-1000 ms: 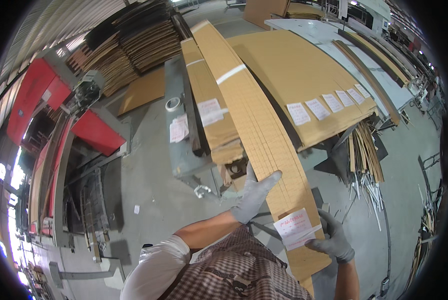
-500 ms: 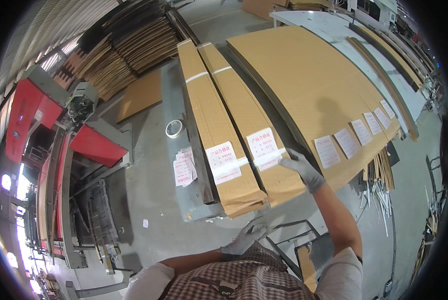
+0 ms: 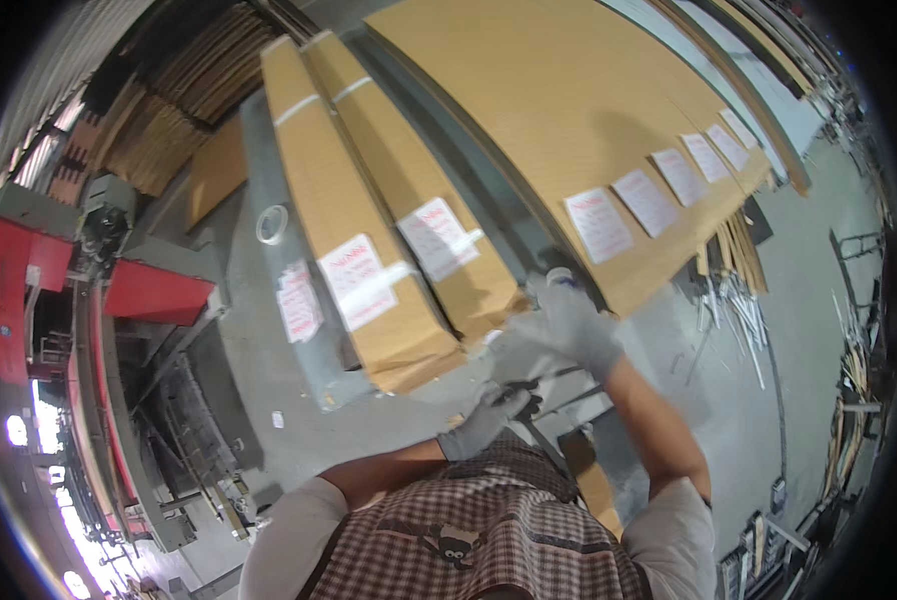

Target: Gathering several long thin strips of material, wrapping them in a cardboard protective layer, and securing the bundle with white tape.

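Two long, narrow cardboard cartons, the left one [image 3: 343,205] and the right one [image 3: 393,140], lie side by side, each with a white strap and a printed label near its close end. My right hand [image 3: 573,325], in a grey glove and smeared by motion, is just beyond the right carton's close end. By its fingertips shows a small white and dark thing [image 3: 560,275]; whether the hand holds it I cannot tell. My left hand [image 3: 478,430], also gloved, is in front of my apron with its fingers curled in. A dark shape beside them is hard to make out.
A wide cardboard-covered stack [image 3: 528,110] on the right carries a row of labels [image 3: 598,225]. Left of the cartons are a tape roll [image 3: 271,225] and loose labels [image 3: 298,300] on a grey surface. A red machine [image 3: 158,292] stands at left; offcut strips [image 3: 738,330] hang at right.
My right hand has left the right carton's label and moved down and slightly left past its end. My left hand has risen a little. The whole view has shifted and tilted.
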The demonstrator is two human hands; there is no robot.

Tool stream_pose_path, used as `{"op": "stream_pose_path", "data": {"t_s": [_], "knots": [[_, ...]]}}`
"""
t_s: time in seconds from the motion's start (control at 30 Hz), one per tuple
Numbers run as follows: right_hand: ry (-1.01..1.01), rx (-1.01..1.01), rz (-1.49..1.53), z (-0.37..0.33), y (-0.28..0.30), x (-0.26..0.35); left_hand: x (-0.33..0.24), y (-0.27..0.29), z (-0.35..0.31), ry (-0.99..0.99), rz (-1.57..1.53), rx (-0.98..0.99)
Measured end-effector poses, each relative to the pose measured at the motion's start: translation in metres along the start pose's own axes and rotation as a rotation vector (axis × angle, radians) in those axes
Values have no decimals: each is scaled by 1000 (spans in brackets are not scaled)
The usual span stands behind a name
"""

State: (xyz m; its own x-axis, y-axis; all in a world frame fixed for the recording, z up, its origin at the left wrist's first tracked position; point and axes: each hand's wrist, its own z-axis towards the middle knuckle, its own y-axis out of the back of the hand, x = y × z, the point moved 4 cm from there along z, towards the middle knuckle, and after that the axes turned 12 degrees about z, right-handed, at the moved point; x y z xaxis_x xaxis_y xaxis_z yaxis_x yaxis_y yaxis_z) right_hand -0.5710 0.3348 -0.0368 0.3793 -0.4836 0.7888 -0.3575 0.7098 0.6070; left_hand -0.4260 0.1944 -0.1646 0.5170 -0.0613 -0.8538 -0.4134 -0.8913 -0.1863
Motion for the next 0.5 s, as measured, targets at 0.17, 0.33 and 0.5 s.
{"op": "stream_pose_path", "data": {"t_s": [0.17,0.33,0.5], "knots": [[-161,-260,-98,-211,59,-33,-8,-22,80,-198,117,-204],[-957,108,193,-369,81,-168,-98,-48,152,-236,-161,-418],[-960,102,321,-356,110,-186,-126,-43,184,-163,-458,-421]]}}
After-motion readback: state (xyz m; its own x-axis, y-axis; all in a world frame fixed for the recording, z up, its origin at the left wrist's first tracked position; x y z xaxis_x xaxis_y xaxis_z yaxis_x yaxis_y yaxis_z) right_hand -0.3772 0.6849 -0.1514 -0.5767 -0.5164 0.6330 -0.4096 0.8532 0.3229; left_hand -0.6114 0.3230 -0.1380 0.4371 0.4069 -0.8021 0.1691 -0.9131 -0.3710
